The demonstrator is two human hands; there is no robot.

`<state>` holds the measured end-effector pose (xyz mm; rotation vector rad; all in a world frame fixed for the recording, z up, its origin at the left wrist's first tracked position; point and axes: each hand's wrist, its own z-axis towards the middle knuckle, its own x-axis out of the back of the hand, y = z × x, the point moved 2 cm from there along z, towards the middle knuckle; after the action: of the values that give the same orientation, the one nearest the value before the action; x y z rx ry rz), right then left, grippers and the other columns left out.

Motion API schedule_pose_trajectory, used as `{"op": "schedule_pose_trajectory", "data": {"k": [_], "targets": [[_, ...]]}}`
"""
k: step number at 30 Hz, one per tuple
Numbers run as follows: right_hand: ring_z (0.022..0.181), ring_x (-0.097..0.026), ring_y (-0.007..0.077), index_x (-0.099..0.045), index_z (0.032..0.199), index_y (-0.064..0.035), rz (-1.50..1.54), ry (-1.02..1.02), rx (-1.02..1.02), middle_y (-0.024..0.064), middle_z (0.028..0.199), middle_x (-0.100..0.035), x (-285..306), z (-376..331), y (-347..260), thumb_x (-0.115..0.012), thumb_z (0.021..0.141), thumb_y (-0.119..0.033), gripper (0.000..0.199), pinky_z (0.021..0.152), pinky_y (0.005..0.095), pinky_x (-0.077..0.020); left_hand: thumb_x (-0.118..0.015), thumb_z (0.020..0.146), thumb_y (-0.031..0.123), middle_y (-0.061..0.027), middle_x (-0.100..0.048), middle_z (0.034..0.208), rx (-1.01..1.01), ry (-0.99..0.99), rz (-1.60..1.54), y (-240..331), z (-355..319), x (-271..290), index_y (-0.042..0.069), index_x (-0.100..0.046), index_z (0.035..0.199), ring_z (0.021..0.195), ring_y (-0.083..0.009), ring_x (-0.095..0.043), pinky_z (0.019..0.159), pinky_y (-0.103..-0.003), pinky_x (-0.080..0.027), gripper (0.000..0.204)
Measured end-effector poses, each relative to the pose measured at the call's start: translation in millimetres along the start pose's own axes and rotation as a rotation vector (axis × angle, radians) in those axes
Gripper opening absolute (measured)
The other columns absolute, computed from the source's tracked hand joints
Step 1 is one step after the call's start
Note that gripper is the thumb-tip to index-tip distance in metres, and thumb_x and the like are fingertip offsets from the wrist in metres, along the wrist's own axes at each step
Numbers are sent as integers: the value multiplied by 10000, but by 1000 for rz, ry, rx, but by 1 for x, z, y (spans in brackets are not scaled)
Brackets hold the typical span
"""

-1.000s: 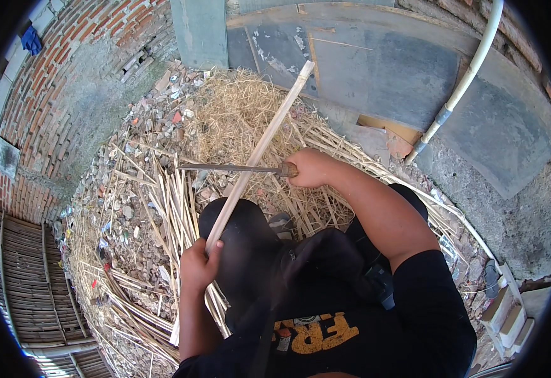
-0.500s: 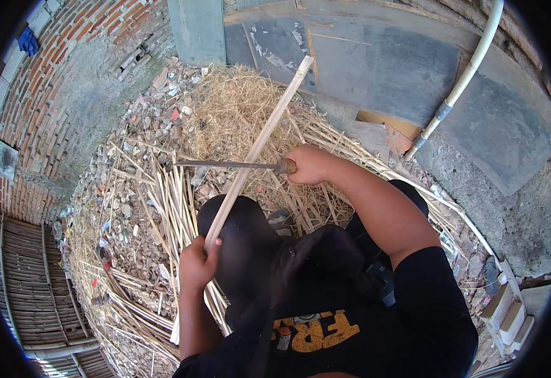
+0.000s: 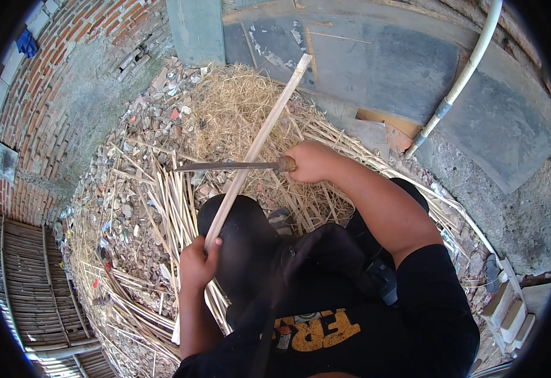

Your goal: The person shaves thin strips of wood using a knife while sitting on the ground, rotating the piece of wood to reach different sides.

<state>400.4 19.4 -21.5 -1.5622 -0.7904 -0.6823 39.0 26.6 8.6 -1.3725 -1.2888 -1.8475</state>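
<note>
A long pale bamboo strip [image 3: 268, 126] slants up and away across my knee, its lower end in my left hand [image 3: 198, 263]. The thumb of that hand lies along the strip and the fingers wrap round it. My right hand [image 3: 309, 162] is closed round the short handle of a machete [image 3: 225, 166]. The dark blade points left and crosses the strip about midway, against or just over it; I cannot tell whether it bites into the wood. Part of the handle is hidden inside my fist.
Split bamboo strips [image 3: 173, 201] lie in a bundle left of my knee, with more strips [image 3: 351, 143] at the right. Straw-like shavings [image 3: 225, 104] cover the rubble ahead. A brick wall [image 3: 55, 120], grey panels [image 3: 382, 69] and a white pipe [image 3: 468, 72] border the spot.
The machete's blade has turned slightly, so more of its flat side shows, and its tip sits a little lower. The bamboo strip and my left hand have hardly moved.
</note>
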Motion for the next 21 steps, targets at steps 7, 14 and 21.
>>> {"op": "schedule_pose_trajectory", "data": {"k": [7, 14, 21], "targets": [[899, -683, 383, -701, 956, -41, 0, 58, -113, 205, 906, -703, 20, 5, 29, -660, 746, -195, 264, 799, 481, -540, -661, 950, 432, -234, -568, 593, -41, 16, 27, 0, 2, 0, 3, -519, 716, 580, -445, -594, 553, -499, -457, 509], [930, -690, 377, -714, 975, -49, -46, 25, -159, 215, 937, -705, 14, -3, 8, -647, 745, -163, 266, 824, 473, -550, -658, 954, 431, -230, -556, 584, -40, 10, 65, -1, 0, -4, 9, -505, 701, 571, -447, -581, 548, -507, -446, 515], [902, -695, 380, -720, 925, -56, -23, -3, -140, 209, 922, -706, 1, 8, 26, -641, 729, -163, 237, 785, 476, -548, -665, 954, 421, -223, -559, 582, -72, 34, 74, 2, 2, -4, 13, -502, 715, 571, -447, -586, 542, -507, -447, 499]]}}
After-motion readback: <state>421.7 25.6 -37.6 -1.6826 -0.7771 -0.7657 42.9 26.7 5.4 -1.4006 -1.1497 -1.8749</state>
